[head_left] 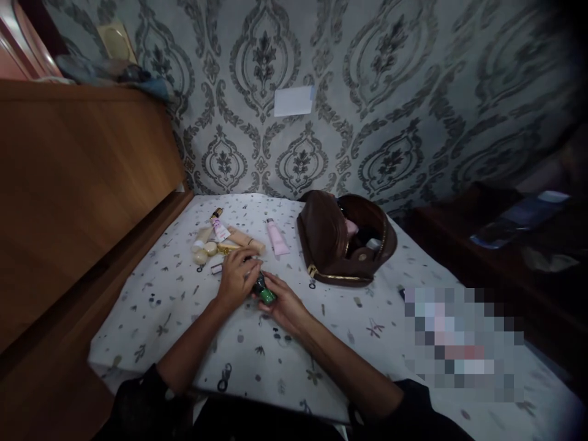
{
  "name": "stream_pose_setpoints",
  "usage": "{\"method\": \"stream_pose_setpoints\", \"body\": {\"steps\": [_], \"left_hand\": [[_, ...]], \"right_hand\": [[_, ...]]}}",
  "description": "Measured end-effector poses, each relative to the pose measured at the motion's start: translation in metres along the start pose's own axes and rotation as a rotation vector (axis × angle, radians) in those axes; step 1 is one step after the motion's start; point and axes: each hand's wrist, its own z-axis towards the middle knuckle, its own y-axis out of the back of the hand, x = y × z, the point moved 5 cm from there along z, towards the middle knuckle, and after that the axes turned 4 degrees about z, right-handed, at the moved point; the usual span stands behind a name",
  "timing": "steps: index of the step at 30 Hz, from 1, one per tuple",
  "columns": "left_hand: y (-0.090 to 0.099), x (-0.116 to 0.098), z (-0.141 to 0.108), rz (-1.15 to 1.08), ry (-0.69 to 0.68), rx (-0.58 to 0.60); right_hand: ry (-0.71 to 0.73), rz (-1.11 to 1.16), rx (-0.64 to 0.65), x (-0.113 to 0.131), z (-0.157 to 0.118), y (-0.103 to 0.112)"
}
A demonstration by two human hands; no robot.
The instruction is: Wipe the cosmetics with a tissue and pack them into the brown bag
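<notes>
A small green bottle with a dark top (266, 295) is held between my two hands at the middle of the cloth. My right hand (285, 304) is closed around its green lower part from the right. The fingers of my left hand (237, 277) curl over the dark upper end. A pink tube (277, 237) lies just behind my hands. Left of it are a beige tube (247, 240), a white and pink tube (220, 229) and several small round containers (200, 256). An open brown bag (328, 245) with items inside stands to the right.
The patterned white cloth (184, 331) covers the surface. A wooden cabinet (87, 165) rises at the left. Patterned wallpaper lies behind, with a white card (294, 101) on it. A blurred-out patch (462, 343) is at the right, before dark furniture (459, 239).
</notes>
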Motion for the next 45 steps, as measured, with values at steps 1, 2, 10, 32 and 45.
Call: {"method": "stream_pose_setpoints", "body": {"steps": [1,2,10,32,45], "left_hand": [[0.002,0.009,0.002,-0.073,0.083,-0.008],[0.003,0.019,0.003,-0.164,0.176,-0.011],[-0.007,0.069,0.001,-0.551,0.606,0.025],[0.0,0.049,0.001,-0.064,0.287,0.215],[-0.008,-0.018,-0.006,0.411,-0.061,0.283]], "right_hand": [[-0.006,-0.025,0.025,0.0,-0.001,0.001],[-0.014,-0.049,0.044,0.001,-0.002,0.002],[-0.032,-0.349,0.163,0.006,-0.009,0.009],[0.307,-0.545,-0.122,0.032,-0.001,0.045],[0.437,-0.717,-0.199,0.047,-0.022,0.041]]}}
